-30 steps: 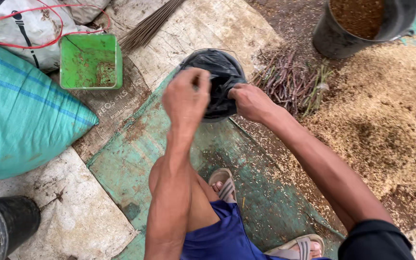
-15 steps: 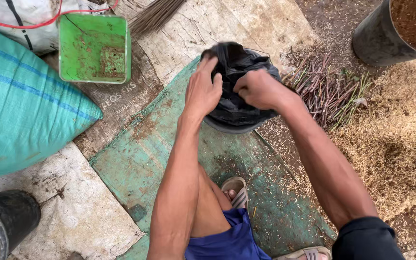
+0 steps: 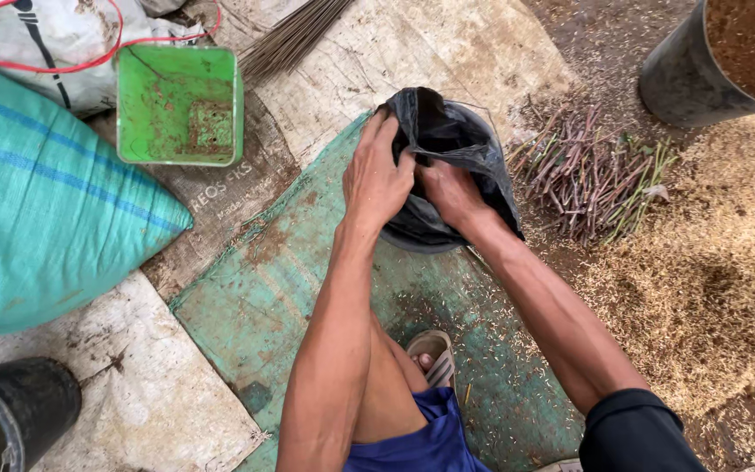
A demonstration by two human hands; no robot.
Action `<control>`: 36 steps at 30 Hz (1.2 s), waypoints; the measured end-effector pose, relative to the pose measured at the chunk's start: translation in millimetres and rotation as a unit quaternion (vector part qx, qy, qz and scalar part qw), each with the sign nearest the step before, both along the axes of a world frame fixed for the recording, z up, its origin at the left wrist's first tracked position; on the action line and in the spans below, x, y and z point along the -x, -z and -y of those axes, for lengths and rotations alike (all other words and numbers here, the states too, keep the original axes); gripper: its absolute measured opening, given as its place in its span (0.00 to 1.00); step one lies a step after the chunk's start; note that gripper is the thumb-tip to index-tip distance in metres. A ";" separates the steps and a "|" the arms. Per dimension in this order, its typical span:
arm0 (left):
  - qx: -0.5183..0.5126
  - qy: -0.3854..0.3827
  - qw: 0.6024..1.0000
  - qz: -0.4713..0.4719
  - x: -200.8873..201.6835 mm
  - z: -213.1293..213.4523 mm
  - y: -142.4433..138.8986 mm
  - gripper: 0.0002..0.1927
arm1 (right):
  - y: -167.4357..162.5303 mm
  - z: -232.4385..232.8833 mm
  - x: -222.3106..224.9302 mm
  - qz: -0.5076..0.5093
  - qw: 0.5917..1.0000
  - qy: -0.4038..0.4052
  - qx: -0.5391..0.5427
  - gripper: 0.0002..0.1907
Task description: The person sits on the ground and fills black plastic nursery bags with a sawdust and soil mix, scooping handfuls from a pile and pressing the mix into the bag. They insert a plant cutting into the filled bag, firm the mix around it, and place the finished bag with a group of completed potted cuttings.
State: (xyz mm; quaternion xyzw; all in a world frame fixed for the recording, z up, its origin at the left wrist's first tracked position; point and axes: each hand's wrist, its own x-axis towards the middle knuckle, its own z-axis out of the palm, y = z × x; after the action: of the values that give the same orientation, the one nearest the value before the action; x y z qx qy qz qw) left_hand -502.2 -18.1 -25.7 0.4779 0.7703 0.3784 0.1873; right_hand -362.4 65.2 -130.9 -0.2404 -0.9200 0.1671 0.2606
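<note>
A black plastic bag lines a round dark pot that stands on a green woven mat in front of me. My left hand grips the bag's near left rim, fingers curled over the edge. My right hand holds the plastic at the pot's near side, partly tucked into the folds. Both forearms reach forward from my crouched legs, and one sandalled foot shows below.
A green square tub sits at the upper left beside a teal woven sack. A bundle of cut purple-green stems lies right of the pot. Husk pile spreads right; a black bucket of husk upper right; another black bucket lower left.
My view has shifted so the pot sits lower and closer. Both hands have moved along the bag's rim, pulling the plastic down over the near edge of the pot.
</note>
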 end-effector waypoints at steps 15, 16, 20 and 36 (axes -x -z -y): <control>-0.229 -0.116 0.957 0.133 -16.5 -0.7 -32.5 0.13 | -139.1 -3.4 -48.2 0.045 0.991 0.003 0.123 0.25; -0.239 -0.128 0.948 0.165 -17.6 -0.6 -33.4 0.13 | -147.0 -0.2 -52.4 0.060 0.991 -0.001 0.119 0.25; -0.337 -0.171 0.910 0.169 -20.2 -1.2 -37.1 0.15 | -184.1 4.7 -83.7 0.028 0.978 0.009 0.204 0.20; -0.404 -0.042 0.894 0.189 -127.1 9.0 -97.2 0.17 | -164.8 146.8 -529.7 -0.447 0.739 0.319 0.391 0.19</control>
State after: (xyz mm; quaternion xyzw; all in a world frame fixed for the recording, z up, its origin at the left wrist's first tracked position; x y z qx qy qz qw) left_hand -375.1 -27.1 71.5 0.3985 0.5207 0.7478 0.1045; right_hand 167.3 -81.6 33.8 -0.4979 -0.4213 0.5076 0.5629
